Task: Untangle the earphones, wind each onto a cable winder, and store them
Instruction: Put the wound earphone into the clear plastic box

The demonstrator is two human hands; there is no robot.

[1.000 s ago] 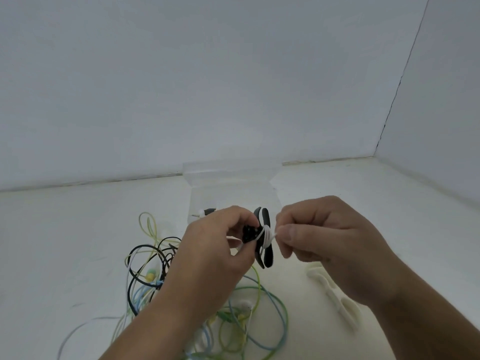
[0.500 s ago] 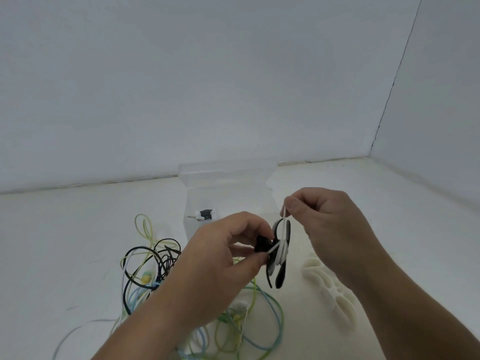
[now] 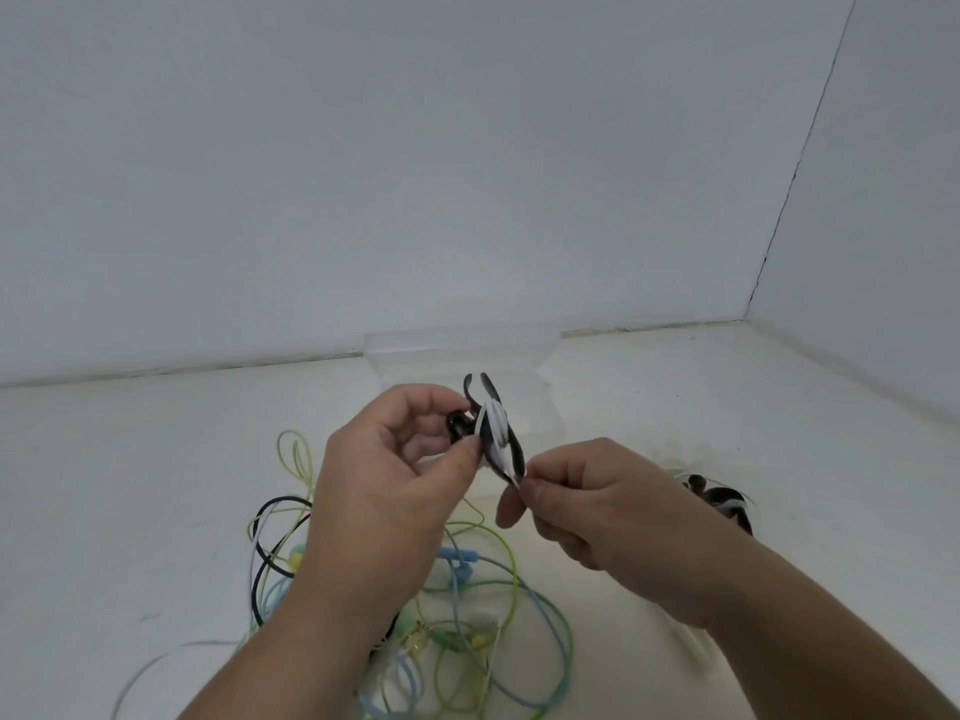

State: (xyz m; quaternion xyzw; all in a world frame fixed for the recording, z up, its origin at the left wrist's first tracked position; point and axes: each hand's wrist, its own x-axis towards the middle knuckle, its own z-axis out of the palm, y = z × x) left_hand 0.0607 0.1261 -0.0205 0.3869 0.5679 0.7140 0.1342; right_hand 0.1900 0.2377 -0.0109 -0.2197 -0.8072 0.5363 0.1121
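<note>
Two hands (image 3: 395, 491) (image 3: 597, 517), one black winder (image 3: 498, 433), white cable (image 3: 493, 420).

Behind and above the grip, a plain pale grey-white back wall (image 3: 415, 174), evenly lit. Well to the right of the grip, a second wall (image 3: 893, 200) of the same colour, meeting the first at a thin dark corner seam (image 3: 795, 163) slanting upward. Below and around the grip, a white matte floor (image 3: 130, 459), faintly speckled, joined to the back wall along a shadowed line (image 3: 182, 368). Soft, diffuse light throughout.
</note>
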